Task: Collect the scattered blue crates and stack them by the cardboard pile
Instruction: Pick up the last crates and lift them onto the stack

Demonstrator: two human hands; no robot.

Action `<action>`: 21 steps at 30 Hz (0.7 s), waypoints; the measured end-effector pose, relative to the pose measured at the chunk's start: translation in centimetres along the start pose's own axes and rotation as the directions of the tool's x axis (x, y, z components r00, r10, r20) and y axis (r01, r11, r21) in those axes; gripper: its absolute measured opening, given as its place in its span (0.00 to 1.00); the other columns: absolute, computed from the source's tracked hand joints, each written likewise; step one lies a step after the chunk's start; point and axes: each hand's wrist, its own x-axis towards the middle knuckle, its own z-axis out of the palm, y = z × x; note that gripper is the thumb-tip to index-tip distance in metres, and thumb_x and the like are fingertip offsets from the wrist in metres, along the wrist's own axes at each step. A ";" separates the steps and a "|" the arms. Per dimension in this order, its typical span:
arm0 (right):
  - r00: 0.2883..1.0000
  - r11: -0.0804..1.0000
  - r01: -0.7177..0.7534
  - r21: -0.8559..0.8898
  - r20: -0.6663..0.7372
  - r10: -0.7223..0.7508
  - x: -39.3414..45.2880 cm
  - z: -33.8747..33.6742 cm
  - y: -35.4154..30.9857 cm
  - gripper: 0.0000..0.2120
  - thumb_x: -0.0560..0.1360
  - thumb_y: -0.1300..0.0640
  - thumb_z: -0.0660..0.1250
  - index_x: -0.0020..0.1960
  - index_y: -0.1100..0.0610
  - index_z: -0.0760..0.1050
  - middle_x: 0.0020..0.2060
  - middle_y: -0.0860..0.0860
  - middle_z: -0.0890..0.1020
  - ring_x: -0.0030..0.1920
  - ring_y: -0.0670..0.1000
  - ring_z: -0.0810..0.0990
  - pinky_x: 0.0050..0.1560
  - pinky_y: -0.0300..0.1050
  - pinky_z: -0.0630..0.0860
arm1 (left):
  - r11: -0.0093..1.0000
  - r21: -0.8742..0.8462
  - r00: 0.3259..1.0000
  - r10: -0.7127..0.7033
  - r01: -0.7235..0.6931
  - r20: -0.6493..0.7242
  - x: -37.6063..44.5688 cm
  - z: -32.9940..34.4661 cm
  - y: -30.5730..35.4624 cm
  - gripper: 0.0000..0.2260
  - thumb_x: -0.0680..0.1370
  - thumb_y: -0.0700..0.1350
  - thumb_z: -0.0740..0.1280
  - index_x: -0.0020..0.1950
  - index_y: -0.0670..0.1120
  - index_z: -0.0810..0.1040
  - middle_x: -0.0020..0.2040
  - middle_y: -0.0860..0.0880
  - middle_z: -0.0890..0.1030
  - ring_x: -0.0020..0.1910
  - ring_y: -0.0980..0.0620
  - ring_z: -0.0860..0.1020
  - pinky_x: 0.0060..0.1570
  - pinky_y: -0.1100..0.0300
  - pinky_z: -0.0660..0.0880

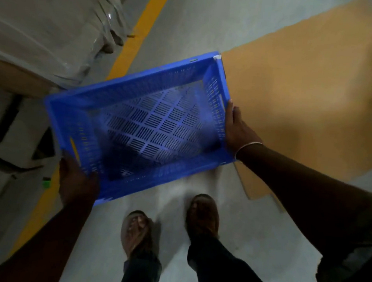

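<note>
A blue slotted plastic crate [137,123] is held in the air in front of me, above the grey floor, its open side up and nothing inside. My left hand [77,176] grips its near-left corner. My right hand [237,129] grips the right short side at the rim. The crate is tilted a little, its far right corner over the edge of a flat cardboard sheet [306,94] that lies on the floor to the right. No other crates are in view.
A yellow floor line [135,39] runs from top centre down to the left. Left of it stands a plastic-wrapped load [45,25] on a pallet. My two feet in sandals [169,228] stand on the grey floor below the crate. A small green object [47,183] lies by the line.
</note>
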 end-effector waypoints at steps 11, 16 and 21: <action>0.999 0.999 -0.020 0.039 0.034 0.018 -7.2 -9.7 -0.4 0.39 0.74 0.61 0.60 0.79 0.59 0.43 0.60 0.65 0.66 0.53 0.71 0.75 0.55 0.61 0.73 | 0.994 -0.108 0.995 -0.030 0.020 -0.092 -7.7 -10.9 2.4 0.29 0.68 0.49 0.61 0.69 0.44 0.75 0.56 0.30 0.79 0.56 0.30 0.77 0.55 0.39 0.75; 0.997 0.997 -0.006 0.083 0.081 0.000 -18.8 -18.8 -1.2 0.36 0.76 0.61 0.57 0.79 0.62 0.42 0.61 0.69 0.65 0.55 0.73 0.74 0.58 0.60 0.72 | 0.982 -0.189 0.994 -0.014 -0.007 -0.111 -18.3 -21.8 4.1 0.31 0.65 0.47 0.58 0.67 0.41 0.76 0.58 0.32 0.80 0.58 0.34 0.79 0.59 0.42 0.75; 1.000 0.995 0.023 0.094 0.017 -0.025 -30.6 -28.0 -4.3 0.41 0.73 0.62 0.60 0.79 0.56 0.41 0.61 0.67 0.65 0.54 0.70 0.75 0.54 0.58 0.75 | 0.972 -0.204 0.971 -0.156 0.119 -0.178 -29.0 -31.1 0.5 0.29 0.63 0.46 0.60 0.65 0.48 0.75 0.52 0.34 0.79 0.51 0.32 0.80 0.51 0.40 0.78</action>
